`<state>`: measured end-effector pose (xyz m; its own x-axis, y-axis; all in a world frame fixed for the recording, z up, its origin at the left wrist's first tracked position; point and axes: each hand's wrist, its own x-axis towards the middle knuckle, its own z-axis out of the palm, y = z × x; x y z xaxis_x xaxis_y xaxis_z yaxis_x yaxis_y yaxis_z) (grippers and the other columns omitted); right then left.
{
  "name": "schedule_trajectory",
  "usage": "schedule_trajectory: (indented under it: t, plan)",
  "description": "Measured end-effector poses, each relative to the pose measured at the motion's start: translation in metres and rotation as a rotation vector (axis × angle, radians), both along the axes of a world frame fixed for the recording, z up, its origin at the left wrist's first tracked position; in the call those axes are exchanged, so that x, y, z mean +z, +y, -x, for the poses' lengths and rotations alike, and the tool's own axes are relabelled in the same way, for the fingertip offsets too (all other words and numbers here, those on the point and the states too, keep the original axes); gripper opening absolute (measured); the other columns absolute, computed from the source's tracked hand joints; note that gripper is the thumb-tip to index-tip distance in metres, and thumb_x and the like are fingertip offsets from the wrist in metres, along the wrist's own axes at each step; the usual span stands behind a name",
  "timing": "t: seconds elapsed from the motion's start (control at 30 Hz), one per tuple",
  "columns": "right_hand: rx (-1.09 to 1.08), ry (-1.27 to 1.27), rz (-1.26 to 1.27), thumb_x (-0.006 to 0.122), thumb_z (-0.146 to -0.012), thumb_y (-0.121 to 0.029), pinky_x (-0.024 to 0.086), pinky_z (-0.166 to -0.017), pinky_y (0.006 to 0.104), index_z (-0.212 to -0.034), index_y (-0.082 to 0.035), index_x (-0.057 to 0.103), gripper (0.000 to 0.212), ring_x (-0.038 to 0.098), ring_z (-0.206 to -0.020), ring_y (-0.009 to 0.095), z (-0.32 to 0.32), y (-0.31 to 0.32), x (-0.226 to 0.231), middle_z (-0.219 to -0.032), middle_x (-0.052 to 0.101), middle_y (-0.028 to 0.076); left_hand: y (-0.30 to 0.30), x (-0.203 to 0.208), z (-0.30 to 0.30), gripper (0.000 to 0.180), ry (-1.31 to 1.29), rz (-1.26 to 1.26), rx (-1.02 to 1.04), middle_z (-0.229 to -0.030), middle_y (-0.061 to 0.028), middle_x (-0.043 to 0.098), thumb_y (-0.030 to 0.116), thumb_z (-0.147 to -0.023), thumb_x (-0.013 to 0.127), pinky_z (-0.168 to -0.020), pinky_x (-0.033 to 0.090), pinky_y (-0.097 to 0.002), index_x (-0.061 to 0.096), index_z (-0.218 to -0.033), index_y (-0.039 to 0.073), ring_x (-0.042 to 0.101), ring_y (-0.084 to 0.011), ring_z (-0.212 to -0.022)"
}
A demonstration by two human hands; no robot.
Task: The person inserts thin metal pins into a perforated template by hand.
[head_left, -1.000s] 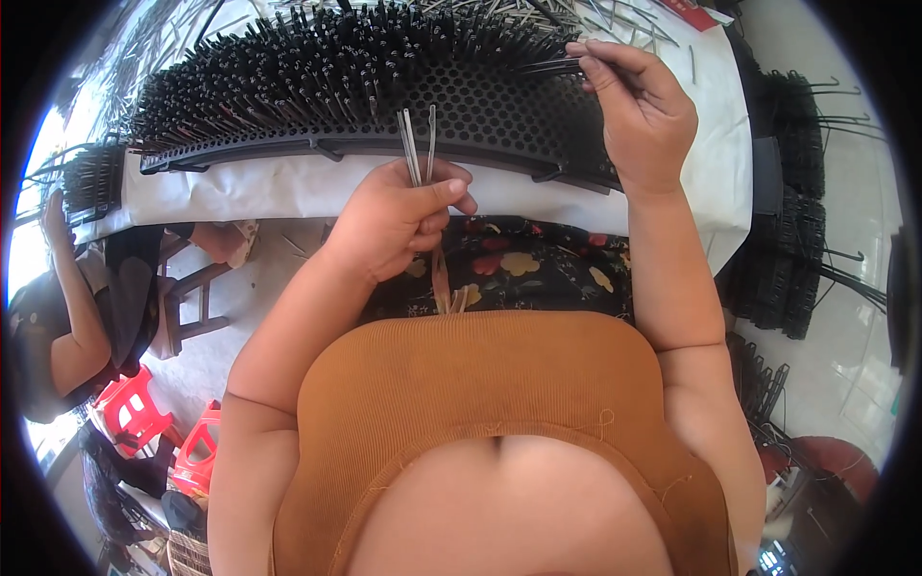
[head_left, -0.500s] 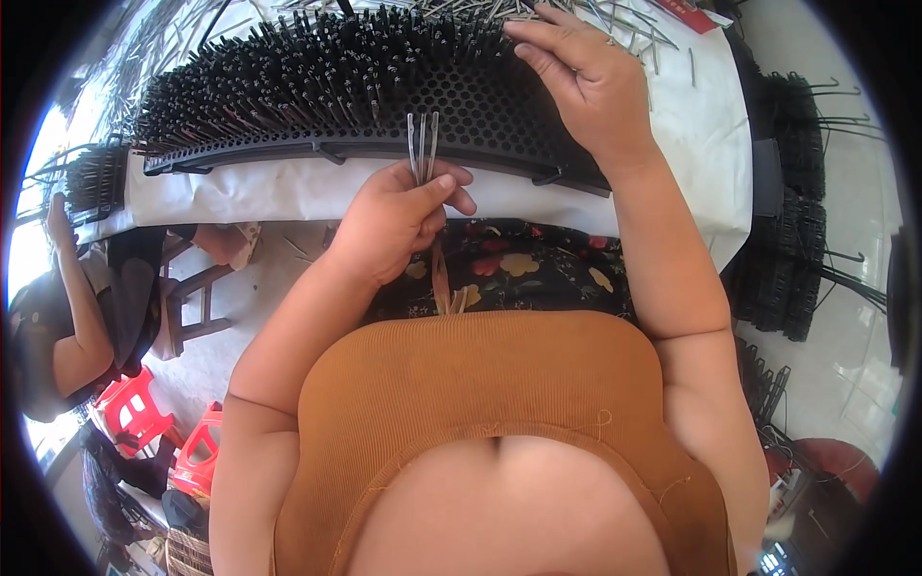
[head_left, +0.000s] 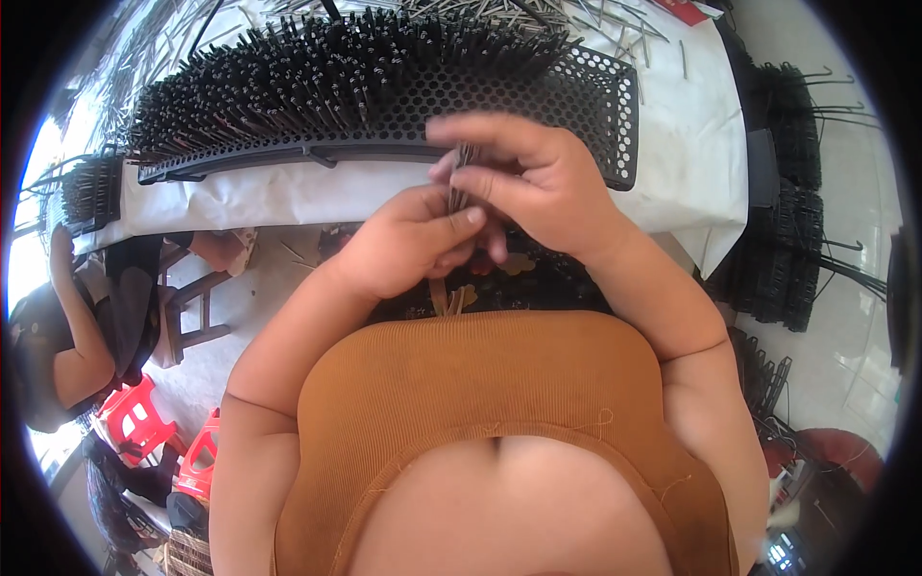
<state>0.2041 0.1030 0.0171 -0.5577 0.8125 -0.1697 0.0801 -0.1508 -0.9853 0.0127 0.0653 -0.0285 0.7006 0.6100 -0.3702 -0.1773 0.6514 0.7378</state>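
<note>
A small bundle of thin metal strips [head_left: 460, 192] stands upright in my left hand [head_left: 396, 248], its fingers and thumb closed around the lower part. My right hand [head_left: 552, 187] meets it from the right, thumb and fingers bent around the upper part of the strips. The right fingertips are slightly blurred, and they partly hide the strips. Just beyond both hands lies a long black perforated rack [head_left: 622, 120]. Dense black-coated pieces with shiny tips [head_left: 279, 82] stand in its holes from the left end to the middle. Bare holes show nearer my hands and at the right end.
Loose metal strips [head_left: 615, 24] are scattered on the white-covered table [head_left: 687, 173] behind the rack. More black bristled racks [head_left: 792, 211] with hooks are at the right. Another person's arm [head_left: 82, 326] is at the left, above red plastic stools [head_left: 139, 418].
My right hand has come down and left from the rack's far right part to the strips in my left hand. The left hand has shifted slightly right and lower.
</note>
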Motion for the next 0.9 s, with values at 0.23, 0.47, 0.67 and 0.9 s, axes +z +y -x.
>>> schedule_trajectory:
  t: [0.23,0.47,0.67,0.9]
  plan:
    - [-0.464,0.231,-0.249,0.065,-0.093,-0.001,0.056,-0.070,0.0235,-0.108,0.000,0.066,0.016,0.070,-0.086,0.014,-0.033,0.033,-0.012,-0.094,0.073,0.010,-0.001,0.000,0.003,0.027,0.131,0.061,0.008,-0.091,-0.0049,0.068,0.016,-0.097,0.059,-0.051,0.036,-0.0192,0.060,-0.118,-0.001,0.047,-0.0041,-0.063]
    - [-0.665,-0.045,-0.830,0.062,-0.094,0.004,0.059,-0.075,0.0252,-0.111,0.005,0.063,0.017,0.069,-0.091,0.016,-0.053,0.050,-0.023,-0.100,0.072,0.013,0.000,-0.001,-0.003,0.031,0.295,0.034,0.113,-0.095,-0.0071,0.066,0.005,-0.093,0.063,-0.049,0.031,-0.0159,0.057,-0.123,-0.002,0.044,-0.0019,-0.061]
    - [-0.556,-0.228,-0.987,0.065,-0.092,0.003,0.054,-0.076,0.0203,-0.115,0.000,0.068,0.023,0.068,-0.086,0.009,-0.040,0.054,-0.017,-0.097,0.074,0.006,0.000,-0.002,-0.003,0.031,0.327,0.007,0.120,-0.096,-0.0060,0.066,0.003,-0.092,0.064,-0.050,0.032,-0.0155,0.058,-0.122,-0.002,0.049,-0.0019,-0.066]
    - [-0.557,-0.422,-1.092,0.071,-0.083,0.003,0.056,-0.079,0.0319,-0.113,-0.002,0.069,0.031,0.073,-0.087,0.026,-0.024,0.048,0.010,-0.093,0.073,0.015,-0.002,-0.005,-0.003,0.033,0.330,0.014,0.138,-0.097,-0.0056,0.065,0.003,-0.091,0.066,-0.050,0.033,-0.0153,0.057,-0.122,-0.002,0.050,-0.0022,-0.069]
